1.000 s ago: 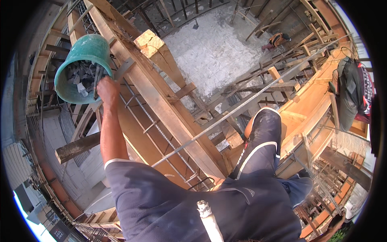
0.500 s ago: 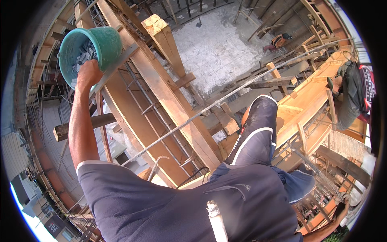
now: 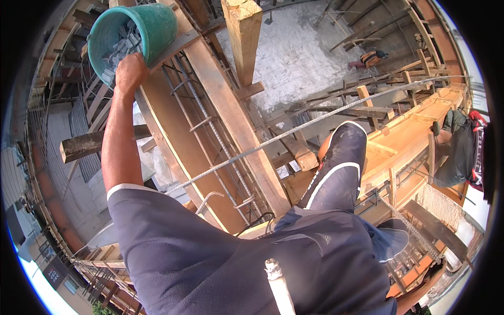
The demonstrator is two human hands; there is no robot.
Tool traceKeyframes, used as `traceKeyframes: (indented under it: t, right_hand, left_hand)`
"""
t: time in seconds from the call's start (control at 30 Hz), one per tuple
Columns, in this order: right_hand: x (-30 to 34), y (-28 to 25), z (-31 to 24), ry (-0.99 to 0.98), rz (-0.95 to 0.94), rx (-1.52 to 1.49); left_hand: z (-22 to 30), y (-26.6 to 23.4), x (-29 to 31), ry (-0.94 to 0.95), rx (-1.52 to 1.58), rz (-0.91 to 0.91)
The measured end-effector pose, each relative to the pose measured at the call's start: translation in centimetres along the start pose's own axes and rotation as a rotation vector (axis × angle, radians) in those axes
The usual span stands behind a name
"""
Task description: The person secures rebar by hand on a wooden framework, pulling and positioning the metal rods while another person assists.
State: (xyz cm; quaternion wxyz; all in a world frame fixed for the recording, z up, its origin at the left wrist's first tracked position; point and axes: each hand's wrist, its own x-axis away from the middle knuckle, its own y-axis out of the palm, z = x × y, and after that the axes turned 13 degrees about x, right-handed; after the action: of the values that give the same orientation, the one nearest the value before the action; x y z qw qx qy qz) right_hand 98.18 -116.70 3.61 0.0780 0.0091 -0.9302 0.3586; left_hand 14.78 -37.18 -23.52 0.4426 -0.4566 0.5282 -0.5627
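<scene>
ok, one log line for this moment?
left hand: closed at bucket rim | bucket: green, tilted, grey chunks inside | right arm: lower right, grip unclear | nearby: wooden plank, steel bar

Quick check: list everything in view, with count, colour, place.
Bucket: one, green, upper left, tilted
Rubble pieces: many, grey, inside bucket
Formwork boards: several, tan, around centre
Timber post: one, yellowish, upper centre
Long rebar: one, grey, crossing diagonally
Rebar cage: one, grey-brown, between boards
Floor: one, pale grey, upper centre
Vested worker: one, orange, upper right
Other person: one, dark clothes, right edge
Cigarette: one, white, lower centre
Shirt: one, dark, lower centre
Left hand: one, bare, closed at bucket's rim
Right forearm: one, bare, lower right, hand unclear
</scene>
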Motion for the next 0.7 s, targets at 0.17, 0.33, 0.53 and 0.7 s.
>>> traceKeyframes:
  t: [0.17,0.33,0.53,0.7]
  right_hand:
    - [2.6,1.6,1.2,-0.117,-0.048,0.008]
    - [1.8,0.4,3.9,-0.184,-0.020,0.030]
    - [0.1,1.2,4.8,-0.306,0.001,0.067]
    - [-1.3,1.9,5.9,-0.429,0.059,0.133]
  left_hand:
    - [1.9,-1.8,0.9,-0.085,0.013,-0.030]
    - [6.9,-9.4,5.0,0.001,-0.099,-0.194]
    - [12.8,-4.5,17.2,0.260,-0.281,-0.505]
    - [13.4,0.2,23.1,0.264,-0.185,-0.291]
